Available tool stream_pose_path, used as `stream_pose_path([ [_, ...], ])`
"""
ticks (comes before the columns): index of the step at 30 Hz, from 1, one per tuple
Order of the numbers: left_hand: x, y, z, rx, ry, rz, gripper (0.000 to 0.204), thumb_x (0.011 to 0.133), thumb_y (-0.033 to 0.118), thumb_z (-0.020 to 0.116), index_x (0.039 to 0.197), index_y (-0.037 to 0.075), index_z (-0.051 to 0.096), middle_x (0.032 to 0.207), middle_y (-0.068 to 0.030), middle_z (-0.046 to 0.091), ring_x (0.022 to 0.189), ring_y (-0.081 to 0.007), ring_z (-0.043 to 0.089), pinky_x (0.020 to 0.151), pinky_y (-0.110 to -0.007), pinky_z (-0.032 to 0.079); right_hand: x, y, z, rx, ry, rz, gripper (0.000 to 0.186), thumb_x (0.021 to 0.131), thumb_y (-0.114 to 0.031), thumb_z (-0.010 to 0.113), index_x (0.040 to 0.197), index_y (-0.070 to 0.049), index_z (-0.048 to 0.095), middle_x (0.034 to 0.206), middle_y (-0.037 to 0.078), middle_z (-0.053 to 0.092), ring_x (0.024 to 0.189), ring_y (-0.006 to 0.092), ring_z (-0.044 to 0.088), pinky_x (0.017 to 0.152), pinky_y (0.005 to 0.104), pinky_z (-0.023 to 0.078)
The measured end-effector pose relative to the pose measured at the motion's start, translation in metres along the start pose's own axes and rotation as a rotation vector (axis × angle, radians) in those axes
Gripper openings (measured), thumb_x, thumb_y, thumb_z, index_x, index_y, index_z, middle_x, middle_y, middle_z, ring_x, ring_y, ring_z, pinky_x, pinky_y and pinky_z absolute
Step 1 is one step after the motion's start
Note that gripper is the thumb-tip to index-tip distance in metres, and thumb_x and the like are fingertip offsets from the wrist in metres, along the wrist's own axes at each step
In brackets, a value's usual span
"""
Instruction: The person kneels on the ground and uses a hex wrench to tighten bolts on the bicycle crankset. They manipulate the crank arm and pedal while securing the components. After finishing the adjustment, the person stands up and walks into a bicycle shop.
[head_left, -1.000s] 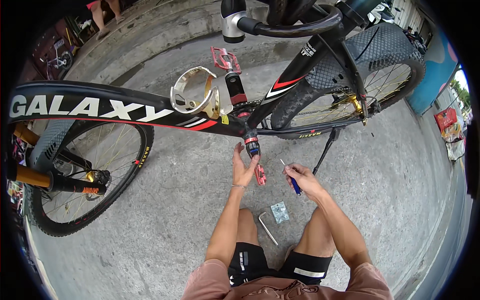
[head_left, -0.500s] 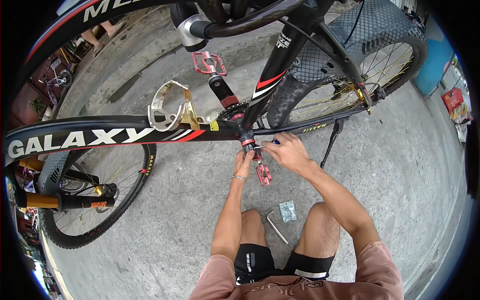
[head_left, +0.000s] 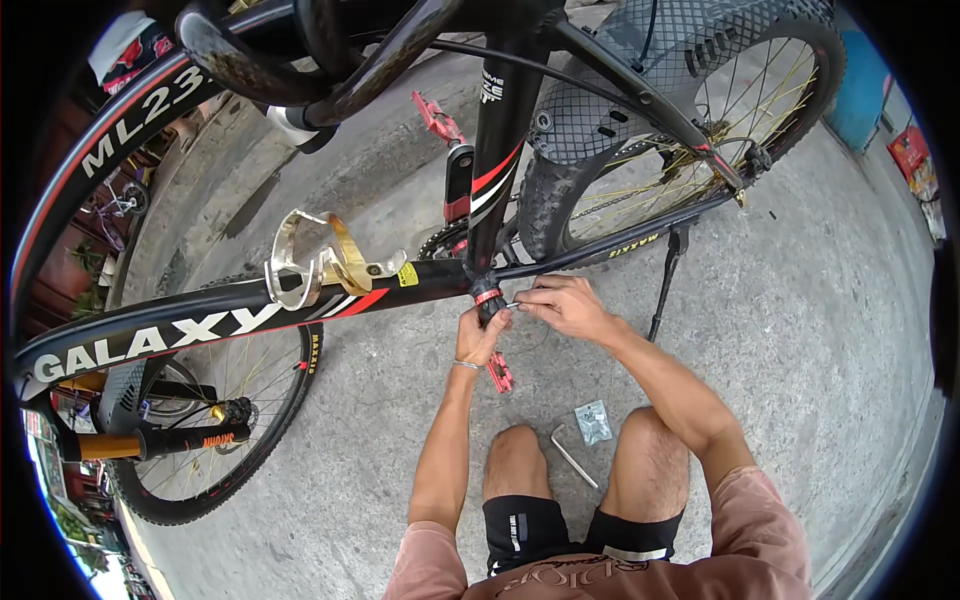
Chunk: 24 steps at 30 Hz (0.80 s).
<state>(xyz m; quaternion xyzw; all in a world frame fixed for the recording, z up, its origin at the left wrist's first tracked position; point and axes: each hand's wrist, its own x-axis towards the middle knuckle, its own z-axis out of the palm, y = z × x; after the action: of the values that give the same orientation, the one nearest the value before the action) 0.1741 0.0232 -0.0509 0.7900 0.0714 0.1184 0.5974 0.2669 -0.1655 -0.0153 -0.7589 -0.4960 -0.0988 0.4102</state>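
A black bicycle frame (head_left: 235, 318) spans the space before me. My left hand (head_left: 478, 336) is closed round the near crank arm (head_left: 490, 306), just below the red ring (head_left: 486, 296) at the bottom bracket. Below that hand shows the red near pedal (head_left: 500, 373). My right hand (head_left: 566, 304), fingers pinched, holds a small screwdriver; its thin metal shaft (head_left: 514, 305) points left at the crank arm, close to my left fingertips. The fingers hide the handle. Where the tip meets the crank cannot be made out.
An L-shaped hex key (head_left: 575, 458) and a small clear packet (head_left: 593, 423) lie on the concrete between my knees. The kickstand (head_left: 666, 285) stands right of my hands. A bottle cage (head_left: 322, 262) sits on the down tube; the rear wheel (head_left: 770, 110) is at far right.
The bicycle sits differently in view, with the near pedal lower and further left. My left hand now wraps more fully round the crank arm. The screwdriver's blue handle no longer shows.
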Motion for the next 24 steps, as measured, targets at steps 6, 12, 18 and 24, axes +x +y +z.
stream_pose_path([
  [6, 0.007, -0.018, 0.006, -0.037, 0.076, 0.089, 0.059, 0.081, 0.059, 0.062, 0.065, 0.002, 0.057, 0.055, -0.0009, 0.054, 0.048, -0.0080, 0.047, 0.044, -0.024, 0.036, 0.009, 0.013, 0.010, 0.853, -0.208, 0.379, 0.021, 0.092, -0.020, 0.060, 0.093, 0.001, 0.064, 0.068, 0.000, 0.055, 0.065, 0.0102, 0.053, 0.058, 0.0294, 0.044],
  [12, 0.006, -0.023, 0.007, -0.031, 0.125, 0.127, 0.070, 0.075, 0.069, 0.062, 0.060, 0.002, 0.054, 0.053, -0.0011, 0.052, 0.048, -0.0089, 0.047, 0.044, -0.025, 0.035, 0.004, -0.025, 0.038, 1.369, 0.087, 0.937, 0.031, 0.095, -0.029, 0.057, 0.101, -0.001, 0.046, 0.062, 0.000, 0.040, 0.052, 0.0092, 0.046, 0.045, 0.0264, 0.039],
  [18, 0.008, -0.021, 0.012, -0.022, 0.144, 0.137, 0.072, 0.074, 0.072, 0.060, 0.059, 0.002, 0.054, 0.053, -0.0014, 0.052, 0.048, -0.0096, 0.048, 0.044, -0.025, 0.036, -0.030, -0.038, 0.027, 0.159, 0.203, 0.546, 0.035, 0.091, -0.022, 0.058, 0.113, -0.001, 0.040, 0.082, 0.021, 0.059, 0.075, 0.0321, 0.062, 0.066, 0.0408, 0.048],
  [24, 0.004, -0.016, 0.005, 0.012, 0.132, 0.098, 0.073, 0.074, 0.074, 0.058, 0.059, 0.002, 0.055, 0.053, -0.0015, 0.053, 0.049, -0.0092, 0.049, 0.045, -0.025, 0.036, -0.016, 0.005, -0.009, 0.052, 0.022, 0.211, 0.026, 0.088, -0.018, 0.059, 0.110, -0.003, 0.061, 0.101, 0.018, 0.063, 0.095, 0.0372, 0.058, 0.090, 0.0430, 0.042],
])
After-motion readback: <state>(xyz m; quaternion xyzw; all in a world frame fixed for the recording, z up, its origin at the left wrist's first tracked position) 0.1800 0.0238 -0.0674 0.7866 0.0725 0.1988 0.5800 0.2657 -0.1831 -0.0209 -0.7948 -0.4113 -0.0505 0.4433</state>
